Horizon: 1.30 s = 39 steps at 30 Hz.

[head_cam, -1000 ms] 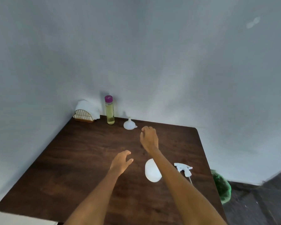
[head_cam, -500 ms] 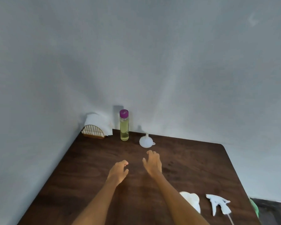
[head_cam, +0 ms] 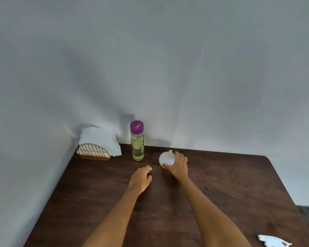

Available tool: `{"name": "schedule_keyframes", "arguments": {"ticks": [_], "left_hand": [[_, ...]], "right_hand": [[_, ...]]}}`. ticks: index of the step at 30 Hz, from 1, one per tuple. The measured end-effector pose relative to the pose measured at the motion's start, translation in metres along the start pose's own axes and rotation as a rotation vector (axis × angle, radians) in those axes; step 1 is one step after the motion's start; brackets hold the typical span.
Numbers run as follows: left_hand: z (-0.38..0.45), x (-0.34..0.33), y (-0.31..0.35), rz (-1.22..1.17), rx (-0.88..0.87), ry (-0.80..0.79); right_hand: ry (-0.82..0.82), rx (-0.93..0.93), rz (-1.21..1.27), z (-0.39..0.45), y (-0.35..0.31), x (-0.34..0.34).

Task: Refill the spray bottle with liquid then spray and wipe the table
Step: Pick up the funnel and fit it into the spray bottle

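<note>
The white funnel [head_cam: 166, 159] sits tipped toward the camera at the far middle of the dark wooden table [head_cam: 239, 184], close to the far edge where the tabletop meets the wall [head_cam: 185, 68]. The right hand [head_cam: 178, 166] grips it, thumb on the near rim and fingers curled round its right side. Just left of the funnel, apart from it, a clear bottle with a purple cap [head_cam: 137, 140] stands upright holding pale yellow liquid, almost against the wall. Further left, in the far left corner, a gold wire napkin holder [head_cam: 93, 152] holds white paper napkins [head_cam: 98, 139]. The left hand [head_cam: 141, 179] hovers low over the table near the bottle's near side, fingers loosely curled and holding nothing. The wide stretch of tabletop to the right of the hands runs bare to the rounded far right corner. At the near right edge, a white spray trigger head [head_cam: 273, 241] lies partly cut off by the frame.
</note>
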State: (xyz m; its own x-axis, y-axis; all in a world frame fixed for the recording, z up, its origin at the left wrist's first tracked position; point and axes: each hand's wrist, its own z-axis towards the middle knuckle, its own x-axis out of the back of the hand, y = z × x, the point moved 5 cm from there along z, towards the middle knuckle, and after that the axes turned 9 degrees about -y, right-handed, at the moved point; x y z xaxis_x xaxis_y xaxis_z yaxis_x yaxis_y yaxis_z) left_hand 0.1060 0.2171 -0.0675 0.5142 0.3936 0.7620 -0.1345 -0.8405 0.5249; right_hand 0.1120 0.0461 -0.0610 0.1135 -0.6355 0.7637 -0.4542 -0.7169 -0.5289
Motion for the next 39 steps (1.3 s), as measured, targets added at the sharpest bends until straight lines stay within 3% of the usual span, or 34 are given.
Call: {"name": "schedule_keyframes", "arguments": {"ticks": [10, 12, 14, 17, 19, 21, 27, 31, 36, 39], "left_hand": [[-0.005, -0.004, -0.009, -0.096, 0.002, 0.087], [-0.012, -0.009, -0.008, -0.198, 0.047, 0.078], [-0.021, -0.013, 0.000, -0.348, 0.117, 0.057], [-0.042, -0.024, 0.025, -0.781, 0.271, -0.028], [-0.060, -0.032, 0.048, -1.031, 0.291, -0.087], [-0.079, -0.033, 0.068, -1.149, 0.250, -0.046], [-0.134, -0.050, 0.119, -1.178, 0.190, 0.013], [-0.173, -0.070, 0.146, -1.316, 0.170, 0.087], [-0.219, -0.076, 0.170, -1.294, 0.218, 0.318], [-0.233, -0.072, 0.181, -1.122, 0.192, 0.387]], "right_hand": [[0.016, 0.024, -0.133, -0.007, -0.008, -0.015], [0.018, -0.002, 0.006, -0.022, -0.007, -0.015], [-0.051, -0.067, 0.351, -0.039, -0.004, -0.013], [-0.214, -0.111, 0.783, -0.068, -0.002, -0.006], [-0.265, -0.074, 0.830, -0.092, 0.001, 0.006], [-0.294, -0.037, 0.848, -0.115, 0.009, 0.018], [-0.330, 0.060, 0.897, -0.192, 0.036, 0.051], [-0.382, 0.141, 0.956, -0.236, 0.057, 0.066], [-0.190, 0.044, 0.784, -0.274, 0.084, 0.106], [0.054, 0.211, 0.602, -0.285, 0.098, 0.136]]}}
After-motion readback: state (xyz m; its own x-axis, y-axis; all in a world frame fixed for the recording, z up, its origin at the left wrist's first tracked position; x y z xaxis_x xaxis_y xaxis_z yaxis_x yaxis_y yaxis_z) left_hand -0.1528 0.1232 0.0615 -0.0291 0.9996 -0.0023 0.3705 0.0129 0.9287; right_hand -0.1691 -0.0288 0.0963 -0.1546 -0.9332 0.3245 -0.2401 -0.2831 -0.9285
